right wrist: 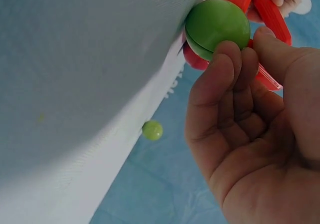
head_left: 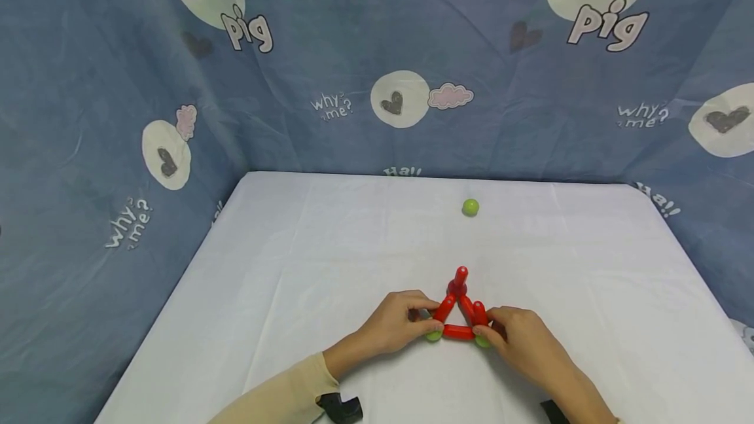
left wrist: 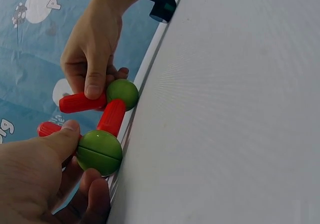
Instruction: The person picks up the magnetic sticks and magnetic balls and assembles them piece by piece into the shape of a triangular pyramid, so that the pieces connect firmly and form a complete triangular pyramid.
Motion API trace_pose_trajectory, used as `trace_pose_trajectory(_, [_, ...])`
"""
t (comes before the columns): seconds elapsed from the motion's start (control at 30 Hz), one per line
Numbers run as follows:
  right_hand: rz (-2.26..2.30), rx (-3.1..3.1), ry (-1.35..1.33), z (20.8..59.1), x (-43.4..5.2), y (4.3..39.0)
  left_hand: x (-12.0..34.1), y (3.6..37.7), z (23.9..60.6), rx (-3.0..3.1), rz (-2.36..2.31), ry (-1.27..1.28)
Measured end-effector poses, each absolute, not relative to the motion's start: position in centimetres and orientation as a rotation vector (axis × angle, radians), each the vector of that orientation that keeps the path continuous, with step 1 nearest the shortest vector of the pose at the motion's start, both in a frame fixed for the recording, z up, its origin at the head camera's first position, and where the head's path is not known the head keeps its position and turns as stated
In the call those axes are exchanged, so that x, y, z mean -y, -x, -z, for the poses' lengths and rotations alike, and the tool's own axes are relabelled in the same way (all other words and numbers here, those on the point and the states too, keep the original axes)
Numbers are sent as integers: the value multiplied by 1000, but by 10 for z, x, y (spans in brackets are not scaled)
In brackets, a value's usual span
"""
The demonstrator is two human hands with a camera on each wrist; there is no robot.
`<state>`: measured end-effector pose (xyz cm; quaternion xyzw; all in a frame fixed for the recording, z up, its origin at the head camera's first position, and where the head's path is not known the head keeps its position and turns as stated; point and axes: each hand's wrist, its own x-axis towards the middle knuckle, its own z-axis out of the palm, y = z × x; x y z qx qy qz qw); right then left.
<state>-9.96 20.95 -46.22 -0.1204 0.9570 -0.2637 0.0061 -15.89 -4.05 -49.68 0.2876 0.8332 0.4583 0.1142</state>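
So both hands are down near the front edge of the white worktop (head_left: pixel 330 241), working on a little frame of red rods (head_left: pixel 458 331) and green balls. The frame sits flat as a triangle, with one more red rod (head_left: pixel 461 277) standing up from the far corner.

The left hand (head_left: pixel 396 327) has its fingers curled around the left corner: the thumb presses against the green ball (left wrist: pixel 100 152) there, and the other fingers tuck under it. The right hand (head_left: pixel 518 339) is at the right corner, fingertips curled and pinching the other green ball (right wrist: pixel 218 26) where the red rods meet it. In the left wrist view the bottom rod runs straight between the two balls, touching both.

A loose green ball (head_left: pixel 470 207) sits on its own well apart from the frame, toward the back of the worktop. Behind everything hangs a blue cloth backdrop (head_left: pixel 88 116) with pale circles, hearts and "pig" lettering. Cream sleeve (head_left: pixel 283 398) on the left arm, and a dark strap (head_left: pixel 338 407) at the wrist.
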Motion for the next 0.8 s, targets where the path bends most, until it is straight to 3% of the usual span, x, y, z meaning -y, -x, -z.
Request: trace_pose_trajectory(0.8, [731, -3039, 367, 461, -205, 97, 37, 157, 498, -2479, -1323, -811])
